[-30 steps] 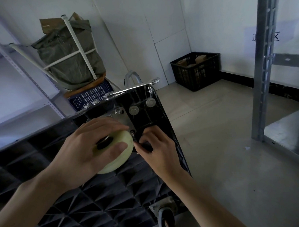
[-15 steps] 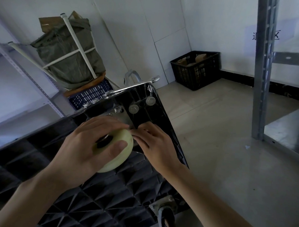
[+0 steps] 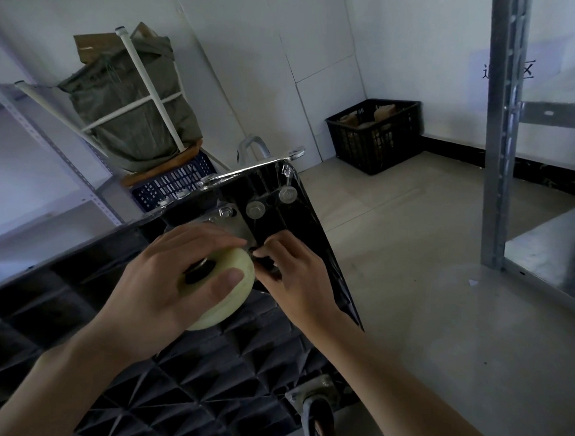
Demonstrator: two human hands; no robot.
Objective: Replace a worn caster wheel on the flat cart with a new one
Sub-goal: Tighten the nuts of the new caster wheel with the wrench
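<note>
The black flat cart (image 3: 180, 388) lies upside down, its ribbed underside facing me. A pale yellow caster wheel (image 3: 234, 301) sits on its silver mounting plate (image 3: 233, 223) near the cart's far corner. My left hand (image 3: 168, 285) wraps over the wheel, thumb on its tread. My right hand (image 3: 296, 277) is beside the wheel, its fingertips pinched at the plate's near right corner; whatever they pinch is hidden. Two round washered bolts (image 3: 255, 210) show on the cart beyond the plate. Another caster (image 3: 317, 413) with a dark wheel sits at the cart's near edge.
A black plastic crate (image 3: 375, 136) stands in the far corner. A metal shelf post (image 3: 502, 135) rises on the right. At left are grey shelving (image 3: 48, 148), a green bag (image 3: 129, 105) behind white tubes, and a blue crate (image 3: 172, 184). Tiled floor lies to the right.
My right hand's fingers shifted slightly at the plate's corner, closing toward the wheel and then easing back. My left hand stayed on the wheel.
</note>
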